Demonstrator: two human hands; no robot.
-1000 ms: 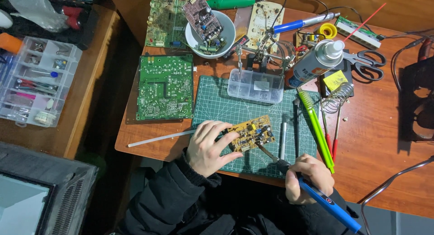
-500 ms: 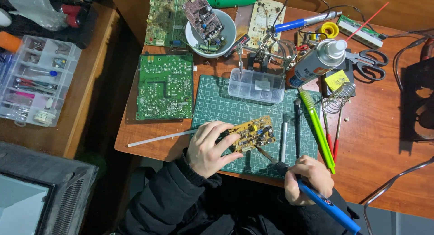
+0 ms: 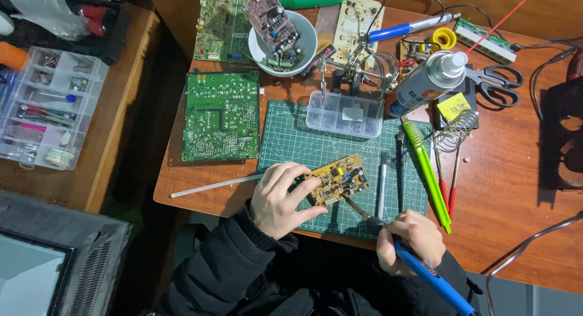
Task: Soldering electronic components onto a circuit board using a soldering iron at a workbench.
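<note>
A small yellow-brown circuit board (image 3: 341,178) lies on the green cutting mat (image 3: 303,143). My left hand (image 3: 280,197) presses on the board's left end, fingers spread over it. My right hand (image 3: 410,240) grips a blue-handled soldering iron (image 3: 425,270). Its metal tip (image 3: 354,206) touches the board's lower right edge.
A large green circuit board (image 3: 221,115) lies left of the mat, with a white rod (image 3: 212,186) below it. Behind the mat stand a clear parts box (image 3: 344,114), a white bowl (image 3: 303,48), a spray can (image 3: 428,83), scissors (image 3: 501,85) and a coil stand (image 3: 455,130). Green and red tools (image 3: 425,170) lie right.
Both hands stay almost where they were. The soldering iron tip has shifted slightly along the board's lower right edge.
</note>
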